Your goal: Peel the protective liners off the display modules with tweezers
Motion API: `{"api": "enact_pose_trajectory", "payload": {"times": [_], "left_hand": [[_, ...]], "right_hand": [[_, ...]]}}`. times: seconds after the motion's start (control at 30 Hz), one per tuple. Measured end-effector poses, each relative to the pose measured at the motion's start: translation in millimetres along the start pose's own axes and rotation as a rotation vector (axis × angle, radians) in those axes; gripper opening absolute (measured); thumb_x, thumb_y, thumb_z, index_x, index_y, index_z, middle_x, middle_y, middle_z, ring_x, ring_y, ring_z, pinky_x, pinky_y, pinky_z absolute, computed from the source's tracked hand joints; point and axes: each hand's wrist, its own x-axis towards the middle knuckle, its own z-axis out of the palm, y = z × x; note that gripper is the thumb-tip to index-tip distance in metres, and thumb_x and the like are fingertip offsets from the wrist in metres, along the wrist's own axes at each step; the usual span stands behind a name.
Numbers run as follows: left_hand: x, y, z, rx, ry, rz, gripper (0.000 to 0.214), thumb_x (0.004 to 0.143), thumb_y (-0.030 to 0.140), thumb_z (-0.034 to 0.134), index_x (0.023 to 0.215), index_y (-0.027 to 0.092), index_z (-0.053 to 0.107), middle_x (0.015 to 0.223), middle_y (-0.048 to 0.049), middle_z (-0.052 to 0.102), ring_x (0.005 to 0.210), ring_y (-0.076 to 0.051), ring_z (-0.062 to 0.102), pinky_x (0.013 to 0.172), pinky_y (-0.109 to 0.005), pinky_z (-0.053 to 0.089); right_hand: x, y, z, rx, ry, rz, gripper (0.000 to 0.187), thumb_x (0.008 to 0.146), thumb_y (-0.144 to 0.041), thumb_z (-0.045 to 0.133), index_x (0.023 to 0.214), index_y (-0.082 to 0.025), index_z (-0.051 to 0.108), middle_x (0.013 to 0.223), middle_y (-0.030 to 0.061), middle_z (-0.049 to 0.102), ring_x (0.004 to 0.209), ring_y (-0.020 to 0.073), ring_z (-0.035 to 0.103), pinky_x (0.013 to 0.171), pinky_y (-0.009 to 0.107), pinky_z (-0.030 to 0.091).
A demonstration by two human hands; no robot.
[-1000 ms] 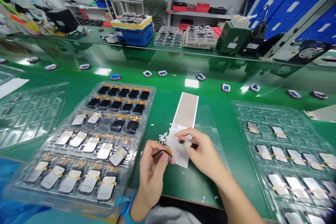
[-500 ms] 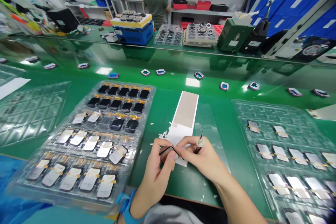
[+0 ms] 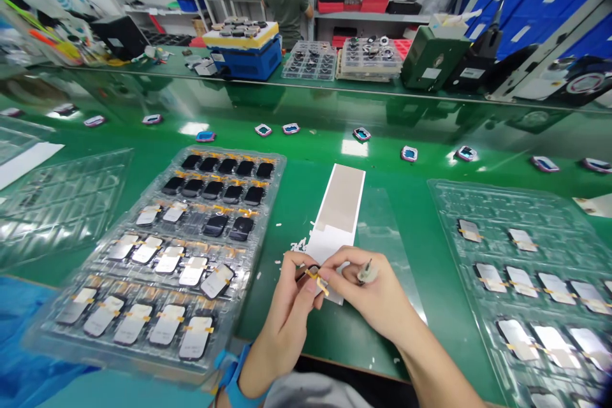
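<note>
Head view, as I read it remotely: at lower centre of the frame, the left hand [image 3: 280, 322] closes around a small dark module with amber tape [image 3: 315, 278]. The right hand [image 3: 370, 299] pinches a white-tipped pick [image 3: 366, 273], its fingers [image 3: 329, 273] meeting the tape. Beneath both lies a white liner strip [image 3: 337, 217] on the green tabletop [image 3: 296, 191]. A clear plastic tray [image 3: 275, 166] stands left of the strip, and a second clear plastic tray [image 3: 444, 194] stands right. Both hold rows of modules. A co-worker [image 3: 285, 6] stands at top centre.
</note>
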Motion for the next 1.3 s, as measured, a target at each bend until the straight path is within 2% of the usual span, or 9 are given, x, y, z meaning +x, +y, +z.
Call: {"api": "enact_pose_trajectory", "payload": {"times": [0.13, 0.33, 0.43, 0.63, 0.73, 0.87, 1.03, 1.17, 1.3], "left_hand": [[-0.2, -1.7, 0.5, 0.019, -0.003, -0.011, 0.022, 0.105, 0.047, 0.044, 0.104, 0.025, 0.044, 0.071, 0.0058, 0.048, 0.064, -0.011, 0.046, 0.059, -0.023, 0.036], [-0.9, -2.4, 1.0, 0.062, 0.01, -0.022, 0.021, 0.107, 0.045, 0.04, 0.103, 0.025, 0.044, 0.072, 0.0058, 0.048, 0.065, -0.011, 0.046, 0.061, -0.024, 0.036], [0.1, -1.7, 1.7, 0.061, 0.018, -0.021, 0.022, 0.107, 0.046, 0.039, 0.103, 0.025, 0.043, 0.071, 0.0064, 0.048, 0.064, -0.011, 0.046, 0.061, -0.024, 0.036], [0.8, -1.3, 0.7, 0.014, -0.004, -0.038, 0.021, 0.106, 0.046, 0.04, 0.106, 0.026, 0.043, 0.071, 0.0066, 0.047, 0.065, -0.011, 0.046, 0.061, -0.023, 0.036], [1.2, -2.2, -0.1, -0.005, -0.044, -0.032, 0.018, 0.105, 0.043, 0.045, 0.11, 0.026, 0.042, 0.073, 0.0066, 0.048, 0.065, -0.011, 0.046, 0.06, -0.022, 0.036], [2.7, -2.4, 0.4, 0.001, -0.056, -0.021, 0.015, 0.106, 0.04, 0.045, 0.107, 0.025, 0.041, 0.071, 0.0067, 0.047, 0.063, -0.01, 0.043, 0.059, -0.022, 0.035], [3.6, -1.0, 1.9, -0.002, -0.057, -0.01, 0.016, 0.105, 0.039, 0.047, 0.106, 0.025, 0.04, 0.07, 0.0073, 0.043, 0.063, -0.011, 0.04, 0.058, -0.021, 0.036], [3.9, 1.0, 1.7, 0.003, -0.055, -0.017, 0.02, 0.103, 0.042, 0.051, 0.104, 0.025, 0.04, 0.07, 0.0074, 0.041, 0.061, -0.011, 0.038, 0.055, -0.021, 0.035], [4.3, 2.2, 0.9, 0.013, -0.063, -0.043, 0.022, 0.103, 0.044, 0.051, 0.106, 0.025, 0.04, 0.07, 0.0076, 0.042, 0.061, -0.011, 0.038, 0.056, -0.02, 0.034]], "right_hand": [[0.6, -0.2, -1.2, -0.111, 0.048, -0.06, 0.013, 0.083, -0.027, 0.071, 0.073, -0.019, 0.073, 0.07, 0.0014, 0.072, 0.062, 0.013, 0.063, 0.058, 0.024, 0.045], [-0.5, -1.7, -1.2, -0.091, 0.035, -0.062, 0.013, 0.083, -0.027, 0.07, 0.072, -0.019, 0.072, 0.066, -0.0005, 0.07, 0.055, 0.0112, 0.061, 0.052, 0.023, 0.042], [-1.2, -2.6, -0.6, -0.111, 0.05, -0.068, 0.012, 0.082, -0.025, 0.07, 0.072, -0.019, 0.072, 0.068, 0.0001, 0.071, 0.057, 0.0118, 0.062, 0.052, 0.022, 0.041], [-0.8, -1.8, 1.6, -0.027, 0.021, -0.006, 0.017, 0.085, -0.031, 0.069, 0.073, -0.02, 0.066, 0.06, -0.0014, 0.069, 0.055, 0.0143, 0.066, 0.054, 0.024, 0.044], [-1.1, 0.6, 1.1, -0.054, 0.053, 0.018, 0.016, 0.083, -0.032, 0.07, 0.072, -0.019, 0.066, 0.062, -0.0003, 0.069, 0.056, 0.0146, 0.065, 0.052, 0.024, 0.043], [-0.8, 1.9, 0.0, -0.013, 0.032, 0.041, 0.018, 0.083, -0.033, 0.069, 0.073, -0.019, 0.066, 0.065, 0.001, 0.07, 0.058, 0.0157, 0.067, 0.055, 0.025, 0.045], [0.9, -1.1, -0.7, -0.071, 0.064, 0.0, 0.016, 0.082, -0.031, 0.069, 0.071, -0.019, 0.067, 0.06, -0.0022, 0.063, 0.054, 0.0116, 0.058, 0.05, 0.023, 0.04], [1.6, -3.6, -1.0, -0.005, 0.024, 0.025, 0.019, 0.082, -0.033, 0.069, 0.07, -0.02, 0.065, 0.053, -0.0046, 0.056, 0.047, 0.0103, 0.053, 0.045, 0.023, 0.039], [2.4, -2.9, -0.9, 0.063, -0.011, 0.052, 0.022, 0.083, -0.037, 0.07, 0.071, -0.02, 0.064, 0.054, -0.0031, 0.061, 0.047, 0.0117, 0.057, 0.047, 0.024, 0.044]]}}
